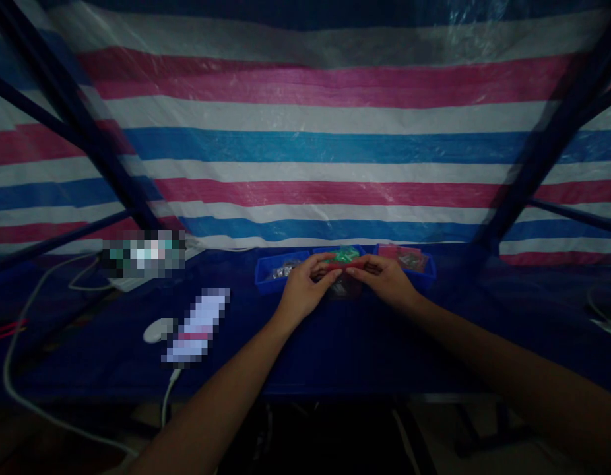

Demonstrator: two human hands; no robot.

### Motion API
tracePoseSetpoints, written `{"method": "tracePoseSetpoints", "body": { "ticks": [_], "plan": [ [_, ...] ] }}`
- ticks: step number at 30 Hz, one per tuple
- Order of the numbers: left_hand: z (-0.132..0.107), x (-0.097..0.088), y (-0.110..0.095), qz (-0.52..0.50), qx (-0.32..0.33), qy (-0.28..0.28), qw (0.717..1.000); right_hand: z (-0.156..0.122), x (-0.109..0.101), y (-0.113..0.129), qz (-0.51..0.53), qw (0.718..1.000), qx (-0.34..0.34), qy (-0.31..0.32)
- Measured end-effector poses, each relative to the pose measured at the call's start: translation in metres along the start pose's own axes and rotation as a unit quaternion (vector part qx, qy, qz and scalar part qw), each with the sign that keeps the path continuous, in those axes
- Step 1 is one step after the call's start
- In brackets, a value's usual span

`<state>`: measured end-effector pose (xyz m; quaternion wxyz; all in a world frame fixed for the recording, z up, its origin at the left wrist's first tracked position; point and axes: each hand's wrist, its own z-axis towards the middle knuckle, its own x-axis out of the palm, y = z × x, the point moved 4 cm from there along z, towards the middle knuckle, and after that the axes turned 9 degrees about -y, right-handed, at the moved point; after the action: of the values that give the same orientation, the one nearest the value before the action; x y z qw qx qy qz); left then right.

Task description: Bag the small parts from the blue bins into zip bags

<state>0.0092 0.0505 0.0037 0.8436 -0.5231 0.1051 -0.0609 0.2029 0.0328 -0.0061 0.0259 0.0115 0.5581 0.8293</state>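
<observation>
L hand (305,287) & R hand (385,278) grips pinch small item (343,287), too dark to ID; blue bins (278,272) behind.

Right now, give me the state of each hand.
Left hand: fingers pinched on a small piece, too dim to identify.
Right hand: fingers pinching the same piece.

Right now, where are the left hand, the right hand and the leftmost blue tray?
left hand (305,288): head view, back of the hand.
right hand (387,280): head view, back of the hand.
leftmost blue tray (260,274): head view, its left wall.
</observation>
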Motion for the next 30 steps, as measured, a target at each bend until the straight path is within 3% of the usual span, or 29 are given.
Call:
{"method": "tracePoseSetpoints", "body": {
  "ticks": [12, 30],
  "plan": [
    [0.003, -0.008, 0.000, 0.022, 0.022, -0.029, 0.999, 0.001, -0.008, 0.007, -0.047, 0.998, -0.014, -0.047],
    [0.005, -0.016, -0.006, 0.063, 0.007, -0.080, 0.995, 0.005, -0.014, 0.000, -0.034, 0.998, 0.024, -0.055]
  ]
}}
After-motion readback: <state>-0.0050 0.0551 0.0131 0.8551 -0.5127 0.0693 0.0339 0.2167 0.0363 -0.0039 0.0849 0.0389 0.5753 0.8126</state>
